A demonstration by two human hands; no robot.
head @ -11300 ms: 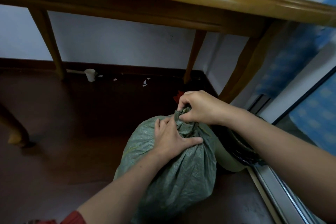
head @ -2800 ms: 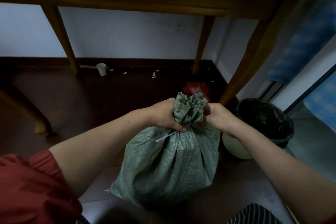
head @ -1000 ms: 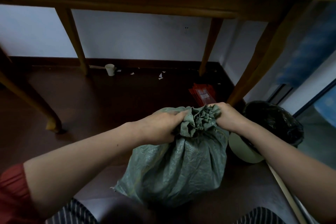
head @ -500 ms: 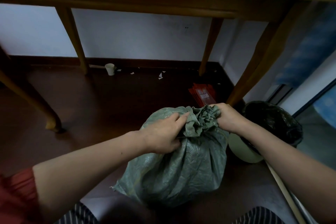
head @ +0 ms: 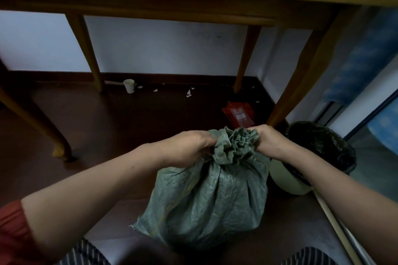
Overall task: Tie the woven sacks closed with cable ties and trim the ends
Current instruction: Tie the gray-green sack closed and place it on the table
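Left grip (head: 189, 148) back tight round bunched green sack (head: 215, 196) neck, right grip (head: 269, 140) too

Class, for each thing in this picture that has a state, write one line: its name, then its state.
Sack: upright, mouth bunched shut.
Left hand: grips the sack's neck.
Right hand: grips the bunched mouth.
Bin: open, lined in black.
Cup: upright.

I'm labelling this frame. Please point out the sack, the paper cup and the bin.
sack (head: 215, 196), head view, on its bulging front.
paper cup (head: 129, 86), head view, on its side wall.
bin (head: 284, 180), head view, on its pale outer wall.
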